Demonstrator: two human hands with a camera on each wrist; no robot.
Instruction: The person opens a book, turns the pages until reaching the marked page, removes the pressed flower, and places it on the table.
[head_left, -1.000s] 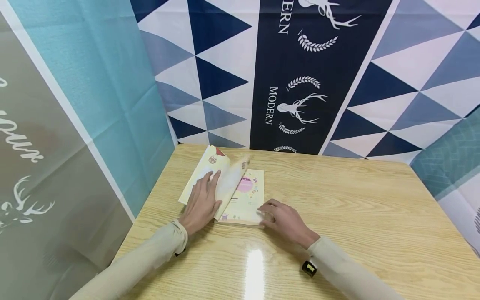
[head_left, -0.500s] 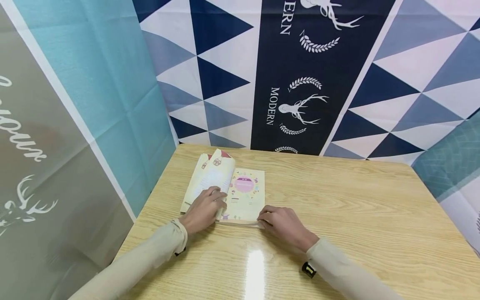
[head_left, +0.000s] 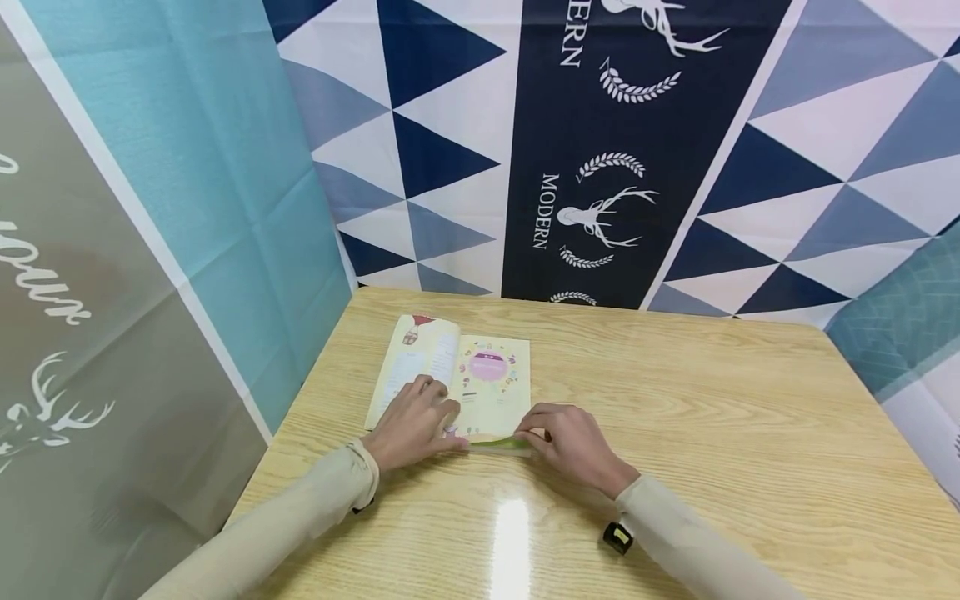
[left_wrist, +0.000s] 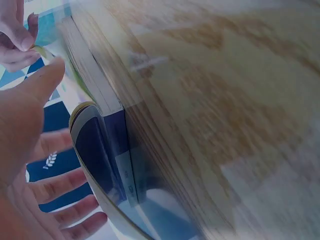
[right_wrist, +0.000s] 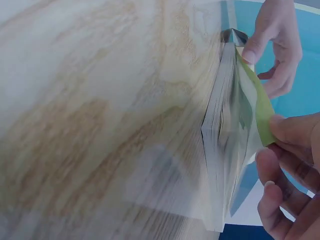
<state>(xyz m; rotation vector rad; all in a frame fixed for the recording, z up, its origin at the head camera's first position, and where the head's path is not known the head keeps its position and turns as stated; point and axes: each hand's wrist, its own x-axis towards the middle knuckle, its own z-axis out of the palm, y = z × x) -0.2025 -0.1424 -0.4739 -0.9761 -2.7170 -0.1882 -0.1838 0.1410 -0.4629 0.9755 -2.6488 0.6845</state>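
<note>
An open book (head_left: 495, 408) lies on the wooden table, its right page printed with a pink round picture and its left page with text and a small red balloon drawing. My left hand (head_left: 412, 425) rests on the left page by the spine, thumb stretched along the bottom edge. In the left wrist view its fingers (left_wrist: 75, 180) are spread and fairly straight. At the lower right corner of the book, my right hand (head_left: 573, 442) pinches a page. That page (right_wrist: 262, 110) lifts from the thick stack, showing a green lower border in the right wrist view.
The wooden table (head_left: 697, 417) extends to the right of the book, with a bright glare near the front. Patterned cloth (head_left: 585, 233) hangs behind the table, and more cloth (head_left: 247, 192) hangs along the left side.
The page that my left hand was turning now lies flat on the left side. My left thumb has stretched toward the right page, and my right hand has lifted a page corner, baring green.
</note>
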